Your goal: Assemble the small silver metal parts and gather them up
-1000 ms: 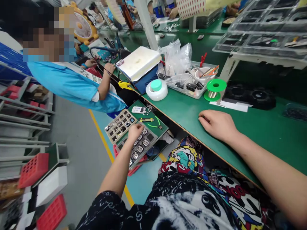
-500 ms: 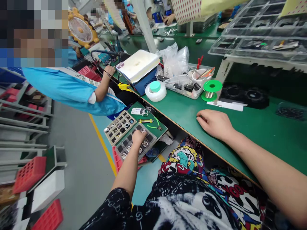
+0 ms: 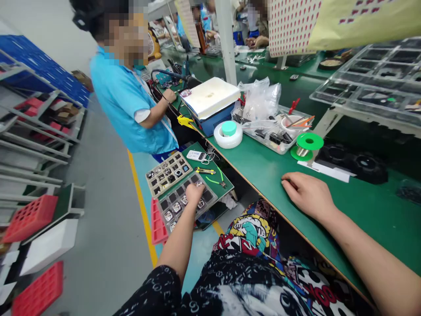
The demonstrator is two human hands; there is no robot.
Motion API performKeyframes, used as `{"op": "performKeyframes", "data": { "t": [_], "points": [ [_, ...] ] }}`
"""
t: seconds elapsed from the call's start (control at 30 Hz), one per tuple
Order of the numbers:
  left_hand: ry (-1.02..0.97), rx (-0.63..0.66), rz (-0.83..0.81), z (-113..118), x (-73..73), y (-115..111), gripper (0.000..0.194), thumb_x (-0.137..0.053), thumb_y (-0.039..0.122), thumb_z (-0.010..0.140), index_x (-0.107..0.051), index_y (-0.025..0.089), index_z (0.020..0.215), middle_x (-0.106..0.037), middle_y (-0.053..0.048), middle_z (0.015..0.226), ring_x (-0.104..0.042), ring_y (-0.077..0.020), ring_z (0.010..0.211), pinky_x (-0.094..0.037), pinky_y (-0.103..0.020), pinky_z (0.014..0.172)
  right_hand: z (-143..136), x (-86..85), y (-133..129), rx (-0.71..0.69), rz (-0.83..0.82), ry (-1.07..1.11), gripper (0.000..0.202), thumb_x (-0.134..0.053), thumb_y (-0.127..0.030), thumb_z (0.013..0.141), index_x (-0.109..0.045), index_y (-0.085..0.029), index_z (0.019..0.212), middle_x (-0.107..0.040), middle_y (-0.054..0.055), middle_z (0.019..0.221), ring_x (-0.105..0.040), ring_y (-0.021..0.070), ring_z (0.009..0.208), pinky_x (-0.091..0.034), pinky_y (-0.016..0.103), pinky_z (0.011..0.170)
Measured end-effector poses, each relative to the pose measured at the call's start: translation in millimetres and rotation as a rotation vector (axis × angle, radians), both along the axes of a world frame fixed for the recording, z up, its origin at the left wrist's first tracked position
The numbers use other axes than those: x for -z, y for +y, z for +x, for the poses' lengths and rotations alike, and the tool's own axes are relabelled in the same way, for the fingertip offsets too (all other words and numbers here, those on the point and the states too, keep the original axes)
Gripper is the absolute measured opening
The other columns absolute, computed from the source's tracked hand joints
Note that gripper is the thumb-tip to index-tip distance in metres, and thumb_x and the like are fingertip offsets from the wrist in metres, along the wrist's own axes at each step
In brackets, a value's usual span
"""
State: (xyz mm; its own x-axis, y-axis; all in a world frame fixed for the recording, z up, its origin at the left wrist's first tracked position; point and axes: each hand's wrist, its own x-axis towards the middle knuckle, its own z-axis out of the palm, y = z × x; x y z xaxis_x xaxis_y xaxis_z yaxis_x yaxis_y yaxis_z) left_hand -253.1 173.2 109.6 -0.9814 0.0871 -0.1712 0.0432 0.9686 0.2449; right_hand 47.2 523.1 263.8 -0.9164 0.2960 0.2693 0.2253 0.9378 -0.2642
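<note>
My left hand (image 3: 195, 193) reaches down over a clear compartment tray (image 3: 211, 193) of small white and dark parts. Its fingers are drawn together near the tray's upper right; what they hold, if anything, is too small to make out. Beside it lies a beige tray (image 3: 160, 191) with mixed small parts. My right hand (image 3: 307, 193) rests on the green bench (image 3: 263, 169), its fingers curled together, with no object visible in them. A green spool (image 3: 309, 141) of wire stands beyond that hand.
Side-cutters (image 3: 219, 181), a yellow cutter (image 3: 205, 170) and a white device (image 3: 196, 155) lie behind the trays. A white tape roll (image 3: 228, 135) and a bin of clips (image 3: 282, 147) stand on the bench. A person in blue (image 3: 121, 96) sits at left.
The camera view has turned left, so the bench items appear further right and more of the person in blue shows. My left hand stays over the clear tray; my right hand remains on the bench.
</note>
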Motion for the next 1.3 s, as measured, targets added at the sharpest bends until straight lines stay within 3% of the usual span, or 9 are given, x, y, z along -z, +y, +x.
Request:
{"op": "performKeyframes", "data": {
  "t": [0.1,0.2,0.3,0.4,0.47,0.53,0.67,0.97,1.3],
  "points": [
    [0.104,-0.046,0.110,3.5,-24.4,2.8,0.023,-0.063,0.038,0.087,-0.077,0.019,0.091,-0.074,-0.011,0.077,-0.074,-0.0289,0.076,-0.053,-0.033,0.065,0.3,1.2,0.5,0.004,-0.005,-0.016,0.026,-0.050,-0.037,0.108,-0.074,-0.026,0.109,-0.079,0.002,0.108,-0.074,0.0245,0.091,-0.050,0.036,0.072],
    [0.252,-0.022,0.222,-26.4,-76.8,13.1,0.029,-0.063,0.039,0.089,-0.077,0.018,0.103,-0.072,-0.008,0.083,-0.070,-0.0251,0.081,-0.055,-0.032,0.070,1.1,3.1,1.6,0.009,-0.011,-0.026,0.026,-0.050,-0.039,0.109,-0.073,-0.027,0.110,-0.079,0.002,0.109,-0.074,0.0247,0.092,-0.050,0.036,0.072],
    [0.468,0.027,0.348,-90.7,-150.0,41.0,0.035,-0.065,0.039,0.089,-0.074,0.022,0.118,-0.070,-0.007,0.104,-0.067,-0.0231,0.100,-0.055,-0.033,0.088,1.8,5.2,2.7,0.019,-0.008,-0.023,0.025,-0.050,-0.040,0.109,-0.072,-0.028,0.111,-0.079,0.002,0.109,-0.074,0.0249,0.093,-0.049,0.035,0.071],
    [0.766,0.262,0.713,-164.2,-217.7,83.3,0.026,-0.074,0.030,0.080,-0.076,0.019,0.103,-0.067,-0.005,0.098,-0.064,-0.0198,0.089,-0.054,-0.033,0.089,2.1,6.8,3.9,0.014,-0.008,-0.014,0.024,-0.051,-0.040,0.109,-0.071,-0.027,0.111,-0.079,0.002,0.108,-0.074,0.0246,0.092,-0.049,0.035,0.071],
    [0.747,0.385,0.796,-203.6,-248.2,112.3,0.026,-0.073,0.023,0.076,-0.076,0.016,0.101,-0.066,-0.004,0.092,-0.061,-0.0184,0.085,-0.052,-0.033,0.087,2.4,7.3,4.6,0.003,-0.012,-0.012,0.024,-0.051,-0.040,0.109,-0.071,-0.027,0.111,-0.078,0.002,0.107,-0.074,0.0243,0.092,-0.050,0.035,0.071],
    [0.662,0.484,0.808,-230.7,-263.9,136.4,0.028,-0.074,0.017,0.071,-0.076,0.013,0.099,-0.066,-0.004,0.091,-0.061,-0.0183,0.085,-0.051,-0.033,0.089,2.8,7.5,5.4,0.000,-0.013,-0.014,0.024,-0.051,-0.041,0.109,-0.071,-0.027,0.111,-0.078,0.002,0.107,-0.074,0.0242,0.091,-0.050,0.036,0.071],
    [0.524,0.501,0.836,-255.5,-261.8,160.0,0.033,-0.079,0.012,0.066,-0.075,0.010,0.098,-0.068,-0.006,0.090,-0.060,-0.0193,0.085,-0.051,-0.037,0.090,3.6,7.3,6.2,0.003,-0.020,-0.022,0.024,-0.051,-0.042,0.110,-0.071,-0.028,0.112,-0.078,0.001,0.107,-0.074,0.0238,0.092,-0.052,0.036,0.072],
    [0.651,0.381,0.946,-272.2,-234.9,157.0,0.027,-0.083,0.019,0.072,-0.073,0.013,0.097,-0.066,-0.007,0.101,-0.062,-0.0214,0.097,-0.050,-0.038,0.095,3.2,6.7,7.1,0.000,-0.027,0.013,0.027,-0.051,-0.046,0.109,-0.071,-0.028,0.110,-0.078,0.000,0.106,-0.075,0.0231,0.091,-0.053,0.036,0.070],
    [0.636,0.255,1.005,-278.5,-232.4,164.3,0.018,-0.081,0.019,0.073,-0.072,0.015,0.088,-0.063,-0.004,0.090,-0.060,-0.0193,0.087,-0.051,-0.035,0.086,3.7,6.4,6.5,0.005,-0.032,0.011,0.027,-0.052,-0.045,0.109,-0.073,-0.028,0.110,-0.079,0.001,0.108,-0.076,0.0244,0.093,-0.055,0.038,0.072]
  ]
}}
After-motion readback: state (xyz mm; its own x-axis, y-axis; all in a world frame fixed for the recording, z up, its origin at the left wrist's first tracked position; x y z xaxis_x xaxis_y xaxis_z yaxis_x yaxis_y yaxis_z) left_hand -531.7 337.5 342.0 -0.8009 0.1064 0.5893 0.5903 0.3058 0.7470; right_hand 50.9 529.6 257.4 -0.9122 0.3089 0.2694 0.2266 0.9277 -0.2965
